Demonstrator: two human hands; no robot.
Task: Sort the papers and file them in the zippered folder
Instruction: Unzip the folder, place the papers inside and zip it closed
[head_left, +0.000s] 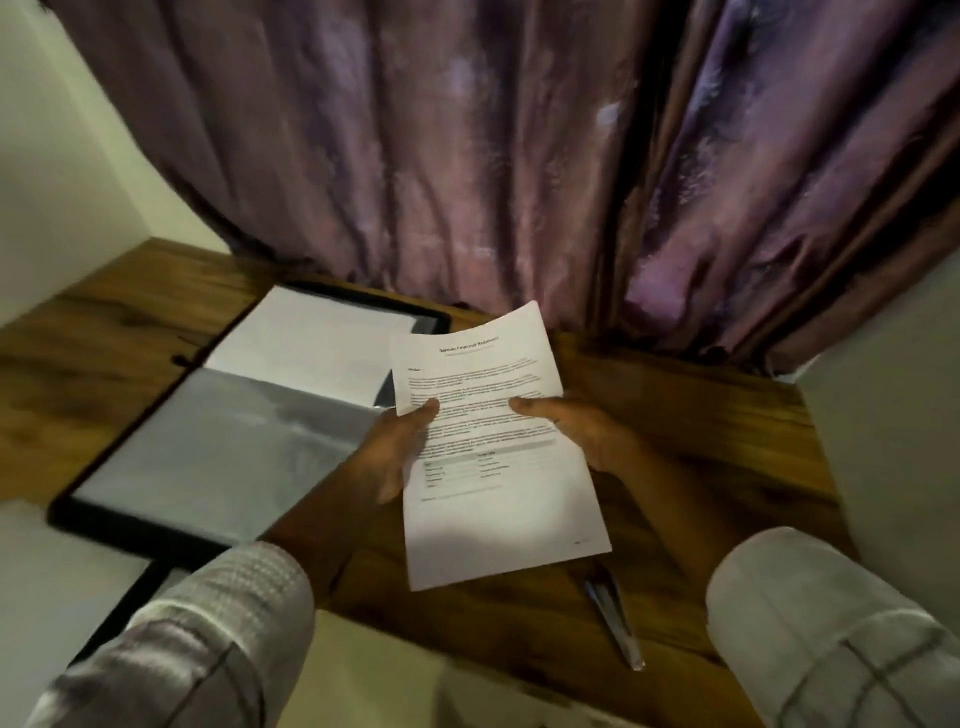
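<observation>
Wood-grained surface (675, 415) carries the black zippered folder (130, 530), laid open at the left with a clear sleeve (234, 441) uppermost and a white sheet (311, 338) on its far half. Just right of it the printed sheet (498, 519) is held up, each grip clamped on a side edge by the left hand (400, 447) and right hand (576, 431). It is best kept flat and fed squarely into the sleeve, clear of the pen (613, 623).
</observation>
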